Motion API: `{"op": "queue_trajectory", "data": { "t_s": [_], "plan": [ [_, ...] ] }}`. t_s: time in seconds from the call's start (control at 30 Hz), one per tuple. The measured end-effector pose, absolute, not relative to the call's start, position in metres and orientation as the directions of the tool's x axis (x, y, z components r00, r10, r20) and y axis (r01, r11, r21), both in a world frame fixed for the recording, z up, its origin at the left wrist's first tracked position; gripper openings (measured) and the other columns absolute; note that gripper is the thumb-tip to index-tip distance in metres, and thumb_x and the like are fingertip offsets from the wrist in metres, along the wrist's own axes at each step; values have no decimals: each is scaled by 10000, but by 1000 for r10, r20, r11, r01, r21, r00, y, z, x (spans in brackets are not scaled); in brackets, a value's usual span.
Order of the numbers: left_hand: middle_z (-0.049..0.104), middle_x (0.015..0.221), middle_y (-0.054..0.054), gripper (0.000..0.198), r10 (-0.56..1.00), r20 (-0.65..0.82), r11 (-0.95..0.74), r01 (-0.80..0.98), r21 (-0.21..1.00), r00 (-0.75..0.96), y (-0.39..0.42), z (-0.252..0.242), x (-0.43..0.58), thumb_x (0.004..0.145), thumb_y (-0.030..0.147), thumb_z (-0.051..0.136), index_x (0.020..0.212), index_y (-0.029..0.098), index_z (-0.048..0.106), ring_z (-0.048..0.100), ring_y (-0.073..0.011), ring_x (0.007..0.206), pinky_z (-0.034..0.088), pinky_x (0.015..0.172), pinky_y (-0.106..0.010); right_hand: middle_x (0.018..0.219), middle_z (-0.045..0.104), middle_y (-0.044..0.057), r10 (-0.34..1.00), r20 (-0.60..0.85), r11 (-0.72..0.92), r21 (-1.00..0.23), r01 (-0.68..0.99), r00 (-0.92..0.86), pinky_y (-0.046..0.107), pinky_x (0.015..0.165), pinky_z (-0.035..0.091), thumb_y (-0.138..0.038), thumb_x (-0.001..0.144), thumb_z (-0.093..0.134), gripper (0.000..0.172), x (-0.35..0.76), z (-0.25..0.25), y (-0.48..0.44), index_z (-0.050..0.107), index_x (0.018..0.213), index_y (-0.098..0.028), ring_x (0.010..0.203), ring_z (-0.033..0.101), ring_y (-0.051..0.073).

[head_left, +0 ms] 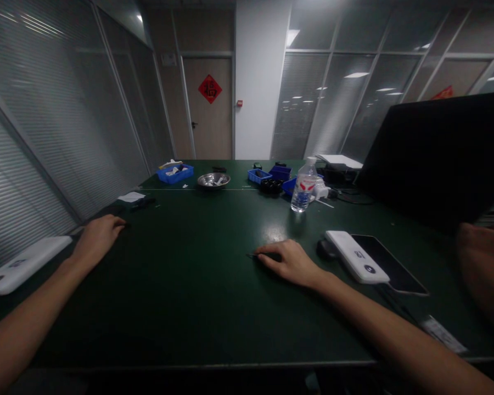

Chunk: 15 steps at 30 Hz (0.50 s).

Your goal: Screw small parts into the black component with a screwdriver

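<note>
My left hand [100,236] rests near the left edge of the green table [189,263], its fingers pinched on a small dark item [127,224] too small to name. Farther right, my right hand [286,260] lies low on the tabletop with its fingers closed around a thin dark pointed object [251,254], whose tip sticks out to the left. A white device marked 18 [356,257] and a dark tablet-like slab [389,263] lie to the right of my right hand. Another white device [27,266] sits beside my left forearm.
A water bottle [303,186] stands beyond my right hand. Toward the back are a metal bowl [213,181], a blue tray [175,174] and several blue bins [259,175]. A black monitor [440,159] and another person's blurred hand [483,241] are at the right.
</note>
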<state>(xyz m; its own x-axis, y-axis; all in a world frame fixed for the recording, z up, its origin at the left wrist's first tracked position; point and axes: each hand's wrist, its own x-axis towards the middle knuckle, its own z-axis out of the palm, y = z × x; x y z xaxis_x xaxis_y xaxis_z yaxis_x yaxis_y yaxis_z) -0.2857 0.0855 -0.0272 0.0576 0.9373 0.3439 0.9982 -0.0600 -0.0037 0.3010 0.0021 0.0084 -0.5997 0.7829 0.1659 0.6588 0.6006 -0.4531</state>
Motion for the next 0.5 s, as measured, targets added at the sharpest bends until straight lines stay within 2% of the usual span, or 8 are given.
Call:
{"op": "queue_trajectory", "data": {
  "t_s": [0.13,0.3,0.5],
  "plan": [
    [697,1135,-124,383,946,324,-30,1000,-7,31,82,-21,-280,908,329,459,1106,135,724,646,-300,1014,490,905,-408,1131,759,26,783,170,603,-446,661,-599,339,835,531,-425,1004,492,371,302,7,3,707,1258,-263,902,712,209],
    [650,1173,-122,416,943,330,-21,997,-75,45,76,-20,-271,954,335,398,1196,179,698,620,-297,1021,498,839,-397,1145,754,28,775,177,612,-452,650,-607,334,854,533,-424,1010,482,381,302,8,3,699,1270,-251,933,710,205],
    [619,1237,-131,414,949,308,-52,996,-74,72,81,-26,-279,964,314,392,1176,152,708,606,-297,1087,488,904,-398,1140,757,31,776,176,610,-451,652,-605,341,855,535,-419,1008,482,372,301,10,2,712,1248,-251,914,713,207]
  ]
}}
